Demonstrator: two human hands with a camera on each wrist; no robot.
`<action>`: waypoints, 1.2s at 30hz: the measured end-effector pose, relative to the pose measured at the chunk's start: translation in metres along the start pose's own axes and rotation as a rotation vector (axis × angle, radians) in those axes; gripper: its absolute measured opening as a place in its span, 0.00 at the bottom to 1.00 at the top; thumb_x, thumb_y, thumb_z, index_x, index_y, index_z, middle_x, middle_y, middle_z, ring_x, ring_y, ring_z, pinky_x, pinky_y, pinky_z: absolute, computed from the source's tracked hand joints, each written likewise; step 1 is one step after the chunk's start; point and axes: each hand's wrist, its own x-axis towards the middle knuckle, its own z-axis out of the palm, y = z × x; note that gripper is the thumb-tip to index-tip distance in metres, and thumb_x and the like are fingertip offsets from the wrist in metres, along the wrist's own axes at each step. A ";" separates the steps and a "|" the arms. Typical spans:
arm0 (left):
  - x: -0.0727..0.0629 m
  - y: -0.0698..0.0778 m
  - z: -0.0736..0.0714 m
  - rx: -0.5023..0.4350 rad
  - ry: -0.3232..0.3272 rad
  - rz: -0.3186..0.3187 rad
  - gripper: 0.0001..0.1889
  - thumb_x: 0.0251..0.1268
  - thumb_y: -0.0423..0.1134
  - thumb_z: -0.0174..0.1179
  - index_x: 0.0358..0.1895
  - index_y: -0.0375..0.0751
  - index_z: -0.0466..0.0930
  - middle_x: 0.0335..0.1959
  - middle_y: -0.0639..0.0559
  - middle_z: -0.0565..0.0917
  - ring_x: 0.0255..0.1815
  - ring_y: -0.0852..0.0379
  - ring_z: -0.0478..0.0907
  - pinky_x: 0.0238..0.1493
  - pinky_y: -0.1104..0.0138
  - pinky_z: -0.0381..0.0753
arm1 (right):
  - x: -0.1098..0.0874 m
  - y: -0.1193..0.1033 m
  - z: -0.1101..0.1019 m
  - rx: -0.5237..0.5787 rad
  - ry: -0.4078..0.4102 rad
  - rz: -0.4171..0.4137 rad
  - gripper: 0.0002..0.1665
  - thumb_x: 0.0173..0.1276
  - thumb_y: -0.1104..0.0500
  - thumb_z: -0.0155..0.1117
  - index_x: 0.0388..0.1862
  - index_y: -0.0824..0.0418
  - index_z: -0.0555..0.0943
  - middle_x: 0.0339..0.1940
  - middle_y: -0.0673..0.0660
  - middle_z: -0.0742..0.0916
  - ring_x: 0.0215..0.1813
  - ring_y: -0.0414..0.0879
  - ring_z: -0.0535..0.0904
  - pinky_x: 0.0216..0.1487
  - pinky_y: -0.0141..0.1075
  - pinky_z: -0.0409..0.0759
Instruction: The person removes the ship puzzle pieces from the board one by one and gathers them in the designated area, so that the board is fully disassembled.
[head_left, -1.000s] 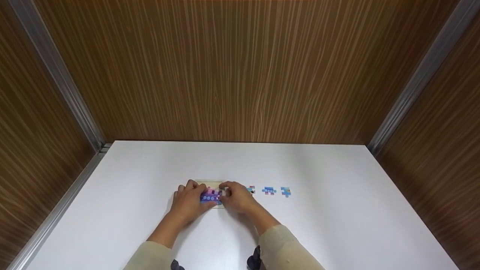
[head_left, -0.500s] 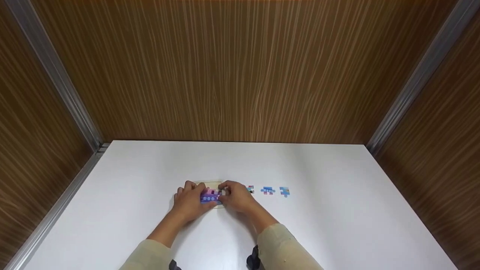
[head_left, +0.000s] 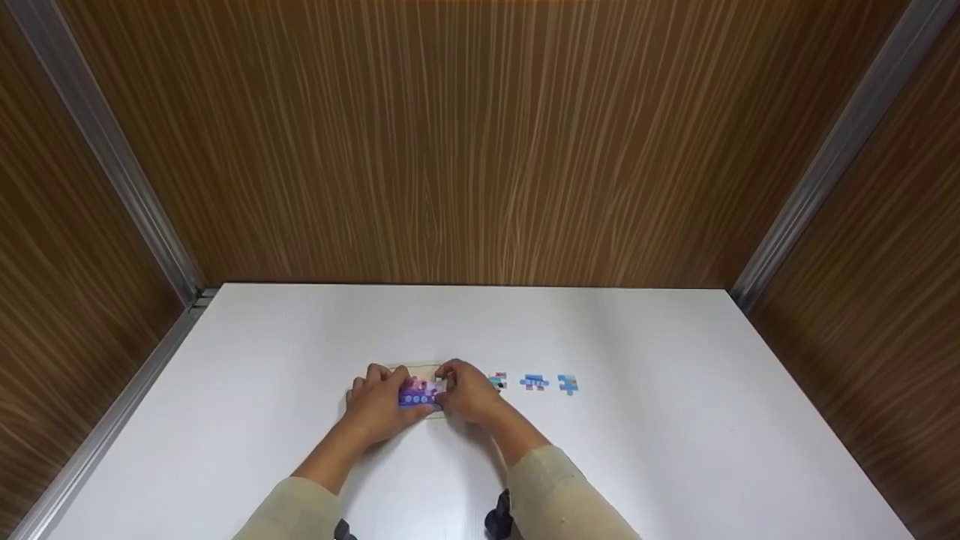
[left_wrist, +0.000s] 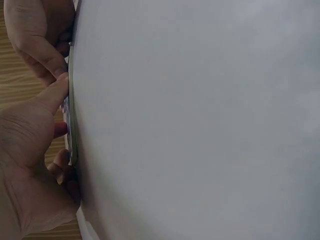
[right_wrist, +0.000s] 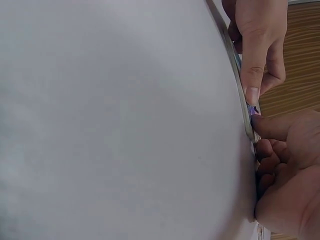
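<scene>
Head view: both hands are working over a small pale puzzle tray [head_left: 421, 370], which is lying flat on the white table [head_left: 675, 420], left of centre. Purple-and-pink puzzle pieces [head_left: 418, 397] are sitting inside it, part of the pale base showing along the far side.

Left hand [head_left: 373, 409] is gripping the tray: fingers bending over the left side, thumb reaching along the near edge. It's spread about as wide as the filled part.

Right hand [head_left: 469, 394] is working at the right edge, thumb and index bending toward each other, only a narrow gap showing. Can't tell if it's pinching a piece; the fingertips are hiding that spot. Right wrist view is showing the thumb touching the tray's top, other fingers curling beside the corner. Both wrist views are catching the tray nearly edge-on.

Three loose pieces are lying in a row to the right: a multicoloured piece [head_left: 498, 381] just beside the right hand, a blue-and-pink piece [head_left: 535, 382], then a blue piece [head_left: 568, 385] outermost.
</scene>
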 end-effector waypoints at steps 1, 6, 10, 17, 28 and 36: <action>0.000 -0.001 0.000 0.003 0.000 -0.001 0.31 0.65 0.61 0.75 0.62 0.47 0.80 0.64 0.38 0.73 0.57 0.40 0.70 0.58 0.47 0.69 | 0.000 0.000 0.001 0.008 0.012 -0.007 0.19 0.68 0.70 0.73 0.56 0.62 0.82 0.36 0.51 0.78 0.38 0.44 0.73 0.44 0.36 0.73; 0.001 -0.003 0.002 0.013 -0.001 -0.004 0.32 0.65 0.62 0.75 0.63 0.48 0.79 0.67 0.36 0.72 0.59 0.39 0.71 0.58 0.45 0.70 | -0.001 0.002 0.006 0.022 0.096 -0.058 0.16 0.66 0.73 0.72 0.51 0.62 0.83 0.39 0.54 0.82 0.41 0.43 0.74 0.48 0.37 0.76; 0.001 -0.002 0.003 0.009 0.001 -0.005 0.32 0.64 0.62 0.75 0.63 0.48 0.79 0.67 0.36 0.72 0.60 0.38 0.71 0.59 0.45 0.70 | -0.001 0.004 0.006 0.034 0.123 -0.067 0.14 0.67 0.73 0.71 0.49 0.61 0.84 0.38 0.54 0.84 0.41 0.43 0.76 0.48 0.37 0.78; 0.000 0.000 0.003 0.025 0.002 -0.008 0.31 0.66 0.62 0.74 0.63 0.49 0.79 0.67 0.36 0.72 0.60 0.38 0.71 0.60 0.45 0.70 | -0.002 0.003 0.004 0.011 0.102 -0.064 0.14 0.70 0.72 0.70 0.50 0.59 0.84 0.37 0.53 0.86 0.40 0.43 0.79 0.45 0.37 0.80; -0.003 0.003 0.003 0.034 0.004 -0.001 0.31 0.67 0.60 0.74 0.65 0.47 0.78 0.66 0.35 0.72 0.59 0.38 0.71 0.59 0.46 0.70 | 0.000 0.006 0.002 -0.032 0.059 -0.093 0.16 0.70 0.73 0.70 0.53 0.59 0.84 0.42 0.56 0.89 0.44 0.43 0.81 0.51 0.39 0.86; -0.002 0.000 0.003 0.015 0.011 0.018 0.27 0.65 0.61 0.75 0.58 0.49 0.79 0.64 0.38 0.73 0.56 0.40 0.70 0.56 0.47 0.69 | 0.000 0.008 -0.001 -0.060 0.062 -0.130 0.16 0.71 0.71 0.70 0.55 0.62 0.88 0.42 0.54 0.89 0.45 0.43 0.82 0.56 0.41 0.86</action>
